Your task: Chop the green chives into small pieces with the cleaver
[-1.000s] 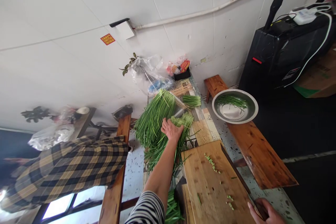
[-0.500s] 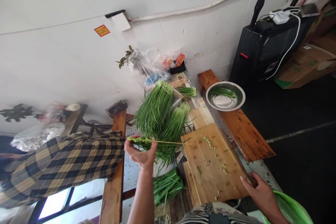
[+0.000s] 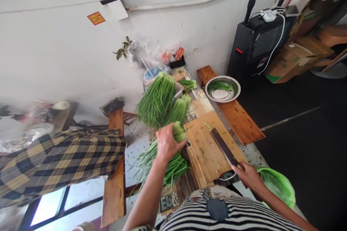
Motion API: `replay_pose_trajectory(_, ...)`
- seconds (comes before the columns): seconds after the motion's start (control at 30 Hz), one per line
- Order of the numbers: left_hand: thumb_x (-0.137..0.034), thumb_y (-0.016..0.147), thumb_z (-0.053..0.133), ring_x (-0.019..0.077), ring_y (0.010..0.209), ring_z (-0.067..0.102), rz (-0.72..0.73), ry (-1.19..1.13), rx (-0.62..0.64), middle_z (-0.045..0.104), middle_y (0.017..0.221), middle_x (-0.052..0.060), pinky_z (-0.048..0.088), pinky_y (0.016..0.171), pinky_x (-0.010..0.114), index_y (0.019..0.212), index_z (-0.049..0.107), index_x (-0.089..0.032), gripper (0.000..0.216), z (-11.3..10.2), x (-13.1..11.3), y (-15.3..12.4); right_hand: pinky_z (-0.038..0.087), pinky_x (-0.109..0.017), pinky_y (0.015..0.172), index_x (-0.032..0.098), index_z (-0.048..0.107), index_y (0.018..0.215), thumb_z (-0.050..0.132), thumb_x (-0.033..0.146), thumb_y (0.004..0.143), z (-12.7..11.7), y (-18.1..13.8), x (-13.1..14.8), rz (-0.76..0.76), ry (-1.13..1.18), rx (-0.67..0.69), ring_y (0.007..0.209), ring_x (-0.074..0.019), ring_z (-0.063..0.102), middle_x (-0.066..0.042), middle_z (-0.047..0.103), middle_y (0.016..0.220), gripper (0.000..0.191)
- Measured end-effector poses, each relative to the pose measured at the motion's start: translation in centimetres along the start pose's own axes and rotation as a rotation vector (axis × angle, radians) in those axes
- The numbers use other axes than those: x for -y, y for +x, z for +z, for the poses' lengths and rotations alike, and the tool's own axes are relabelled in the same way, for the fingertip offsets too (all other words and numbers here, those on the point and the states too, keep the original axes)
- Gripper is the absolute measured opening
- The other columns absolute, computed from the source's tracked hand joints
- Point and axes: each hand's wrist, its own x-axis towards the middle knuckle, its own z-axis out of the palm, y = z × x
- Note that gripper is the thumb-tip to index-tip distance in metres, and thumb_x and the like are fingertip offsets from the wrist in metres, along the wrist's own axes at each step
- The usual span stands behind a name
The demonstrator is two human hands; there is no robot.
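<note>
"Desk (image 3: pixel 205 103) first: what can you see from there?"
"Board (image 3: pixel 195 133) on it, greens (image 3: pixel 155 101) heaped beyond; my left hand (image 3: pixel 166 143) grips a bunch (image 3: pixel 179 132) beside the board, my right hand (image 3: pixel 248 177) the knife (image 3: pixel 223 147) across it."
"Scraps (image 3: pixel 207 125)?"
"Few, pale; I'd clear them, level the bunch's ends, then curl that left hand back."

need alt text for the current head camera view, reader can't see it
A person clasps a bundle of green stalks in the left grip beside a wooden cutting board and holds a large knife over it with the right grip. More greens are heaped along the table, and a metal basin holding some sits on a bench at right.
</note>
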Motion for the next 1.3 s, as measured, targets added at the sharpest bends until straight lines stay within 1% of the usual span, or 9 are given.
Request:
replay_pose_trajectory(0.1,-0.044,0.06,0.074,0.0307,0.119,0.043,0.3,0.048,0.255,0.053,0.119,0.011,0.029,0.104,0.044,0.125,0.044,-0.025,0.074,6.5,-3.0,-0.7,0.037,-0.023,0.045,0.021,0.054,0.075,0.04,0.054,0.081,0.5,-0.5,0.4,-0.028,-0.048,-0.091,0.041,-0.0145,0.054,0.004,0.053,0.042,0.036)
replay_pose_trajectory(0.17,-0.048,0.062,0.073,0.0288,0.117,0.045,0.389,0.061,0.381,0.054,0.118,0.011,0.029,0.103,0.042,0.126,0.042,-0.021,0.076,9.8,-4.4,-1.1,0.039,-0.023,0.05,0.02,0.056,0.077,0.04,0.051,0.083,0.4,-0.8,1.3,-0.085,-0.149,-0.174,0.05,-0.0155,0.059,0.0,0.061,0.052,0.035)
replay_pose_trajectory(0.23,-0.048,0.066,0.071,0.0278,0.117,0.045,0.429,0.076,0.468,0.053,0.12,0.012,0.031,0.101,0.041,0.128,0.041,-0.02,0.074,12.1,-5.3,-1.4,0.041,-0.023,0.057,0.02,0.058,0.082,0.039,0.046,0.087,0.3,-0.8,2.2,-0.15,-0.275,-0.229,0.062,-0.017,0.064,-0.004,0.067,0.065,0.033)
replay_pose_trajectory(0.33,-0.048,0.071,0.067,0.028,0.122,0.041,0.432,0.099,0.485,0.046,0.131,0.013,0.031,0.1,0.039,0.129,0.042,-0.021,0.069,14.0,-5.9,-1.6,0.043,-0.024,0.065,0.018,0.058,0.095,0.035,0.038,0.092,0.7,-0.5,3.0,-0.216,-0.458,-0.254,0.075,-0.0186,0.066,-0.007,0.07,0.081,0.031)
replay_pose_trajectory(0.47,-0.048,0.075,0.063,0.0261,0.122,0.038,0.388,0.115,0.463,0.043,0.135,0.01,0.03,0.1,0.038,0.129,0.044,-0.023,0.062,15.0,-6.0,-1.7,0.043,-0.024,0.07,0.017,0.055,0.095,0.034,0.03,0.094,2.5,0.3,2.9,-0.231,-0.541,-0.227,0.084,-0.0175,0.064,-0.009,0.067,0.095,0.025)
replay_pose_trajectory(0.67,-0.048,0.079,0.057,0.0265,0.118,0.039,0.413,0.092,0.468,0.045,0.126,0.011,0.032,0.098,0.039,0.13,0.042,-0.023,0.059,16.0,-5.7,-1.9,0.038,-0.023,0.062,0.017,0.052,0.092,0.032,0.027,0.096,4.8,1.6,2.5,-0.21,-0.606,-0.168,0.076,-0.0152,0.063,-0.007,0.064,0.089,0.023)
replay_pose_trajectory(0.9,-0.049,0.081,0.054,0.0268,0.116,0.039,0.423,0.079,0.462,0.045,0.123,0.012,0.033,0.096,0.039,0.128,0.043,-0.021,0.056,16.2,-5.5,-1.8,0.037,-0.025,0.061,0.016,0.052,0.094,0.031,0.031,0.097,4.8,2.2,2.9,-0.177,-0.696,-0.15,0.078,-0.0172,0.064,-0.008,0.065,0.091,0.026)
replay_pose_trajectory(1.1,-0.046,0.081,0.055,0.028,0.116,0.039,0.426,0.079,0.511,0.044,0.127,0.012,0.033,0.096,0.041,0.128,0.044,-0.021,0.055,15.9,-5.6,-1.5,0.037,-0.025,0.059,0.016,0.053,0.095,0.031,0.029,0.097,5.1,1.8,4.2,-0.146,-0.747,-0.131,0.079,-0.018,0.065,-0.008,0.066,0.09,0.025)
replay_pose_trajectory(1.3,-0.049,0.082,0.053,0.0287,0.112,0.042,0.446,0.084,0.481,0.048,0.12,0.014,0.035,0.093,0.04,0.126,0.046,-0.017,0.055,15.2,-5.8,-1.6,0.036,-0.024,0.057,0.016,0.052,0.094,0.028,0.029,0.098,5.9,1.9,4.2,-0.127,-0.779,-0.145,0.076,-0.0175,0.066,-0.009,0.066,0.089,0.027)
